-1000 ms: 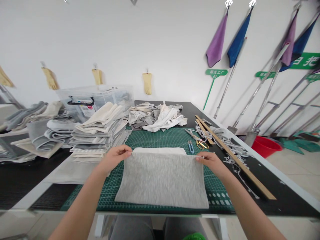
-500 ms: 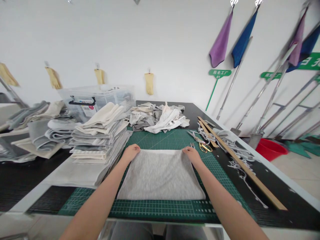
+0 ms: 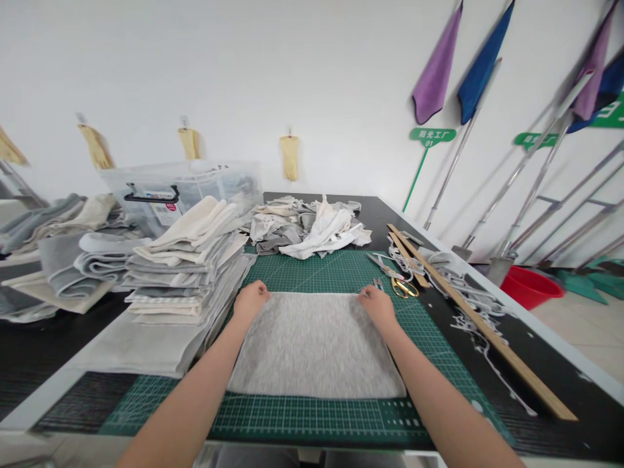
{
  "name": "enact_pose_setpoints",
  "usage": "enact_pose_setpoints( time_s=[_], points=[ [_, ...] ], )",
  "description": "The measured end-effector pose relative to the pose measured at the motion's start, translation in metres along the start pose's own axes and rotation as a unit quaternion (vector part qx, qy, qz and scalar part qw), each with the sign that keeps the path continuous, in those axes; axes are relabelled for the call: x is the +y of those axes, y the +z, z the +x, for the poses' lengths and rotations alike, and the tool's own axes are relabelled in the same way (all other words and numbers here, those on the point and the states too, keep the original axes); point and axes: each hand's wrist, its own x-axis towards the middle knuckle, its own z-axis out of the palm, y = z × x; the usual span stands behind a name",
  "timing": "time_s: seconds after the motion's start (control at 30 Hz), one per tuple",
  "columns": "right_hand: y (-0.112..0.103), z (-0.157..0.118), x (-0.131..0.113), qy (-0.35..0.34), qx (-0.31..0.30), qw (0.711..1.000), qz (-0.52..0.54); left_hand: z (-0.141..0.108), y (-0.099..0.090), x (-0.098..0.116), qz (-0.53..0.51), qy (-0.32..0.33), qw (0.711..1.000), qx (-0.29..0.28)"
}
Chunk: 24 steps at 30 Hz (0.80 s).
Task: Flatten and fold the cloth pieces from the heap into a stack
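Observation:
A light grey piece of fabric (image 3: 316,348) lies spread over the green cutting mat (image 3: 312,276), its near edge roughly parallel to the mat's front edge. My left hand (image 3: 250,301) pinches its far left corner. At the far right corner, my right hand (image 3: 377,304) holds the fabric in the same way. The fabric looks nearly smooth between them. Just beyond my right hand lie gold-handled scissors (image 3: 404,288) and a pair with bare metal blades (image 3: 383,265). Left of my left hand rises a stack of folded cloth (image 3: 168,286).
Behind the mat sits a heap of fabric scraps (image 3: 322,227). A clear plastic box (image 3: 205,185) stands behind the folded stack. Along the right side run a long wooden strip (image 3: 487,331) and tangled offcuts (image 3: 468,296). A red bucket (image 3: 531,288) is on the floor beyond the table.
The far edge of the fabric now looks straighter and its creases have smoothed out. Both hands keep their hold on the corners. The camera view has shifted slightly.

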Motion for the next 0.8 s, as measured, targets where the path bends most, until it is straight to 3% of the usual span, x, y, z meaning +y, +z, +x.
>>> enact_pose_setpoints(
  time_s=[0.4,0.63,0.8],
  points=[
    [-0.003,-0.017,-0.015,-0.033,0.021,0.994,-0.106,-0.007,-0.012,0.003,0.021,0.049,0.998,-0.021],
    [-0.005,-0.018,-0.013,-0.059,0.017,0.996,-0.066,-0.004,-0.006,0.000,-0.046,0.071,0.996,-0.011],
    [-0.005,-0.011,-0.005,-0.024,0.002,1.000,-0.015,0.000,0.000,-0.005,-0.088,0.064,0.994,0.011]
  ],
)
